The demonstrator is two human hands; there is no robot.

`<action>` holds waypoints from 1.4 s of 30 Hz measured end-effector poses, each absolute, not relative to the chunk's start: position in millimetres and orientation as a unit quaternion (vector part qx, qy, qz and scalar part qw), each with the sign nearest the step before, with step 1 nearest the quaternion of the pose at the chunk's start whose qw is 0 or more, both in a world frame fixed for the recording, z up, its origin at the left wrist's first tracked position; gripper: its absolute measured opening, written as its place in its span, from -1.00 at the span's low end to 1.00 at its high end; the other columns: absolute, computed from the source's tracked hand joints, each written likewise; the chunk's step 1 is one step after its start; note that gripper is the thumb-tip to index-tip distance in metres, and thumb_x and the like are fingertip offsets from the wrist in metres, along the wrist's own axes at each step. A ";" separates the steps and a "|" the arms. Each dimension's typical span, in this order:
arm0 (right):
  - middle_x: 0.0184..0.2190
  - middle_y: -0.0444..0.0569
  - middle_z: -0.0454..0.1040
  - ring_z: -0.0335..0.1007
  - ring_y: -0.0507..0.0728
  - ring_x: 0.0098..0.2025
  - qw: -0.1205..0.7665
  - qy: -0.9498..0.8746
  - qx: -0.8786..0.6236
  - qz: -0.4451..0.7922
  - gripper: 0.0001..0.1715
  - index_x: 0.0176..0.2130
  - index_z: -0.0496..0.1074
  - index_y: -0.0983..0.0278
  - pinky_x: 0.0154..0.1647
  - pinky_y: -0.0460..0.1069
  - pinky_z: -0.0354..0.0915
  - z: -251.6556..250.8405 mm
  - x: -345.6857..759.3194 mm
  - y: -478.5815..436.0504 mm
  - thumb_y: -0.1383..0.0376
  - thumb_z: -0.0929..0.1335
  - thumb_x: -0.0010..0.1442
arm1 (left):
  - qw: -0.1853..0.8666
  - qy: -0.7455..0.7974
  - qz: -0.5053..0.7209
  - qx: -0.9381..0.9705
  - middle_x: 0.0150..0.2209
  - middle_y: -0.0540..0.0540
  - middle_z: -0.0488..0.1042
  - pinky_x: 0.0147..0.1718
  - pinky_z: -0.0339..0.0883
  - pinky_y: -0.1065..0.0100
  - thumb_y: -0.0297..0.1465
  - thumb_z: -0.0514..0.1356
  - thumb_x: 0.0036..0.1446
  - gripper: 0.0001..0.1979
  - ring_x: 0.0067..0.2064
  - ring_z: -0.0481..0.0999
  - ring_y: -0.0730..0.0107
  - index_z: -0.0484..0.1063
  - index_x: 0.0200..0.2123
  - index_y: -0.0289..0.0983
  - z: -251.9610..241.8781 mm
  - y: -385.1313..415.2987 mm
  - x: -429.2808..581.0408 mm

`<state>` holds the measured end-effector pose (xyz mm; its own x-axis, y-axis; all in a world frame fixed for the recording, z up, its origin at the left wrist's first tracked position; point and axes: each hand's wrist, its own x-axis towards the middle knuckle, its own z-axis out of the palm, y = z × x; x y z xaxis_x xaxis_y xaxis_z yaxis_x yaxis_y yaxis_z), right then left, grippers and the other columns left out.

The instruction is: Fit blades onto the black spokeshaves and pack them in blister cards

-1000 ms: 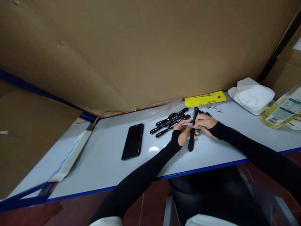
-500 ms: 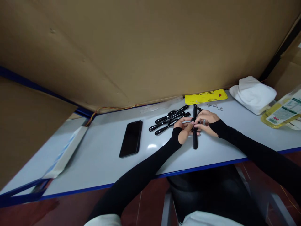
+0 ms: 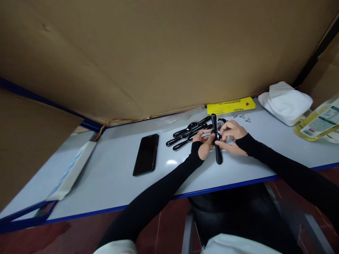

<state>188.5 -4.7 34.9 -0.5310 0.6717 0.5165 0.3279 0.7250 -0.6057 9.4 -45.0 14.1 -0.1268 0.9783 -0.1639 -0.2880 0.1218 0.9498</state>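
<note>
A black spokeshave (image 3: 218,155) stands nearly lengthwise to me, just above the table, one handle pointing away and the other toward me. My left hand (image 3: 203,145) is closed round its middle from the left, thumb on top. From the right, my right hand (image 3: 233,137) has its thumb and fingers bent against the same middle part, where a small bright metal spot shows; its detail is too small to tell. Left of my hands lies a pile of several black spokeshaves (image 3: 182,143). Beyond my right hand are three small silver winged pieces (image 3: 242,116).
Yellow printed cards (image 3: 230,107) and clear plastic bags (image 3: 180,118) lie along the back wall. A black phone (image 3: 146,155) rests at left. To the right are a white cloth bundle (image 3: 286,102) and a bottle of yellow liquid (image 3: 317,123). The table's blue edge (image 3: 212,191) runs in front.
The spokeshave has tilted, its far handle swinging left. My right fingers have drawn slightly apart from the left ones, baring the metal spot at its middle.
</note>
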 end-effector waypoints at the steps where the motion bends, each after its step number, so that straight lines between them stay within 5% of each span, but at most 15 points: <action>1: -0.19 0.01 0.49 0.33 0.12 -0.26 0.389 -0.836 -0.311 0.229 -0.82 -0.26 0.65 0.19 -0.32 0.01 0.30 35.0 188.6 -4.7 0.17 0.55 0.13 | 0.559 0.496 0.569 0.344 -0.43 -0.08 0.63 -0.50 0.59 0.26 -0.13 0.59 -0.16 -0.37 -0.43 0.69 0.18 0.38 -0.15 -0.28 13.5 -44.7 9.6; 4: -0.18 0.00 0.46 0.32 0.12 -0.29 0.399 -0.817 -0.344 0.232 -0.51 0.04 0.60 0.16 -0.32 0.02 0.31 35.1 188.5 -4.5 0.19 0.56 0.09 | 0.558 0.492 0.580 0.332 -0.40 -0.09 0.64 -0.46 0.61 0.20 -0.11 0.60 -0.18 -0.34 -0.41 0.69 0.16 0.36 -0.15 -0.26 11.0 -43.9 9.8; 7: -0.28 -0.01 0.45 0.34 0.15 -0.24 0.371 -0.845 -0.306 0.234 -0.85 -0.33 0.60 0.20 -0.31 0.02 0.29 35.1 186.9 -7.2 0.18 0.54 0.12 | 0.544 0.506 0.580 0.333 -0.43 -0.06 0.64 -0.52 0.54 0.30 -0.11 0.59 -0.17 -0.35 -0.45 0.67 0.21 0.36 -0.15 -0.26 9.6 -43.2 9.1; 9: -0.33 -0.02 0.44 0.33 0.15 -0.25 0.362 -0.850 -0.295 0.244 -0.72 -0.48 0.48 0.23 -0.31 0.01 0.28 35.6 186.1 -9.7 0.18 0.53 0.14 | 0.535 0.516 0.579 0.334 -0.45 -0.05 0.62 -0.55 0.49 0.35 -0.12 0.58 -0.15 -0.37 -0.48 0.65 0.24 0.36 -0.15 -0.26 9.7 -43.1 8.7; 11: -0.29 -0.03 0.45 0.32 0.13 -0.27 0.368 -0.841 -0.314 0.243 -0.80 -0.30 0.55 0.23 -0.31 0.01 0.27 36.7 186.3 -11.5 0.18 0.54 0.12 | 0.536 0.515 0.580 0.333 -0.44 -0.06 0.63 -0.54 0.49 0.34 -0.13 0.57 -0.14 -0.37 -0.47 0.66 0.22 0.35 -0.14 -0.25 10.7 -43.5 8.7; 13: -0.24 -0.01 0.45 0.31 0.13 -0.27 0.373 -0.833 -0.333 0.236 -0.61 -0.06 0.57 0.23 -0.33 0.00 0.26 38.4 187.5 -11.9 0.17 0.54 0.11 | 0.544 0.509 0.579 0.332 -0.41 -0.08 0.64 -0.51 0.52 0.31 -0.13 0.57 -0.13 -0.36 -0.44 0.68 0.19 0.34 -0.12 -0.24 11.9 -44.1 9.0; 16: -0.32 -0.03 0.44 0.32 0.13 -0.27 0.354 -0.845 -0.302 0.263 -0.82 -0.31 0.58 0.22 -0.37 -0.02 0.22 41.0 189.8 -10.9 0.17 0.53 0.14 | 0.541 0.517 0.575 0.332 -0.44 -0.06 0.62 -0.53 0.48 0.36 -0.14 0.57 -0.14 -0.39 -0.47 0.65 0.25 0.36 -0.15 -0.25 12.9 -44.6 9.0; 18: -0.36 -0.04 0.42 0.32 0.11 -0.28 0.346 -0.847 -0.284 0.286 -0.69 -0.51 0.47 0.24 -0.38 -0.03 0.21 41.5 190.6 -10.3 0.17 0.53 0.14 | 0.531 0.527 0.576 0.330 -0.45 -0.05 0.62 -0.56 0.44 0.39 -0.15 0.58 -0.15 -0.40 -0.49 0.62 0.30 0.38 -0.17 -0.26 12.8 -44.1 8.6; 24: -0.25 -0.06 0.38 0.22 0.05 -0.37 0.352 -0.842 -0.315 0.261 -0.70 -0.10 0.58 0.21 -0.29 -0.01 0.28 36.6 188.6 -9.3 0.22 0.52 0.13 | 0.549 0.505 0.582 0.324 -0.42 -0.07 0.64 -0.52 0.55 0.28 -0.11 0.58 -0.17 -0.35 -0.43 0.69 0.15 0.35 -0.14 -0.25 12.7 -43.5 9.1; 29: -0.37 -0.10 0.35 0.20 0.04 -0.39 0.376 -0.838 -0.309 0.246 -0.79 -0.42 0.47 0.24 -0.35 -0.03 0.19 38.5 188.6 -8.8 0.24 0.51 0.16 | 0.541 0.503 0.577 0.348 -0.43 -0.08 0.63 -0.59 0.47 0.36 -0.09 0.58 -0.17 -0.36 -0.46 0.66 0.21 0.37 -0.17 -0.26 13.1 -46.2 12.8; 31: -0.31 -0.10 0.36 0.21 0.04 -0.39 0.376 -0.829 -0.332 0.245 -0.82 -0.22 0.55 0.22 -0.36 -0.04 0.19 40.0 188.9 -9.7 0.24 0.51 0.14 | 0.543 0.499 0.580 0.347 -0.42 -0.09 0.63 -0.59 0.47 0.36 -0.09 0.58 -0.18 -0.36 -0.45 0.67 0.19 0.36 -0.18 -0.25 12.2 -46.1 12.9; 33: -0.24 -0.07 0.37 0.22 0.04 -0.38 0.365 -0.829 -0.341 0.251 -0.58 0.00 0.55 0.20 -0.38 -0.04 0.19 41.0 189.2 -10.8 0.23 0.52 0.12 | 0.544 0.500 0.581 0.341 -0.43 -0.08 0.63 -0.59 0.46 0.37 -0.09 0.58 -0.17 -0.37 -0.43 0.68 0.17 0.35 -0.17 -0.24 11.0 -45.1 11.9; 36: -0.27 -0.06 0.39 0.22 0.04 -0.38 0.343 -0.836 -0.323 0.279 -0.82 -0.26 0.57 0.23 -0.42 -0.04 0.16 41.5 189.6 -11.8 0.18 0.51 0.15 | 0.534 0.514 0.581 0.335 -0.44 -0.06 0.62 -0.57 0.48 0.37 -0.11 0.58 -0.16 -0.38 -0.43 0.68 0.20 0.36 -0.17 -0.24 9.9 -43.3 9.6; 38: -0.34 -0.07 0.38 0.22 0.03 -0.38 0.341 -0.838 -0.314 0.287 -0.67 -0.50 0.40 0.25 -0.41 -0.04 0.15 41.2 189.7 -11.8 0.18 0.50 0.18 | 0.530 0.521 0.580 0.333 -0.45 -0.04 0.61 -0.55 0.50 0.36 -0.13 0.58 -0.17 -0.39 -0.43 0.67 0.21 0.37 -0.17 -0.25 10.1 -42.8 8.7; 42: -0.26 -0.09 0.37 0.21 0.02 -0.38 0.358 -0.828 -0.334 0.273 -0.76 -0.26 0.48 0.25 -0.36 -0.04 0.19 39.3 188.6 -12.0 0.21 0.53 0.11 | 0.541 0.511 0.581 0.330 -0.43 -0.07 0.63 -0.53 0.53 0.33 -0.13 0.58 -0.17 -0.37 -0.41 0.69 0.17 0.35 -0.16 -0.25 10.6 -43.2 8.9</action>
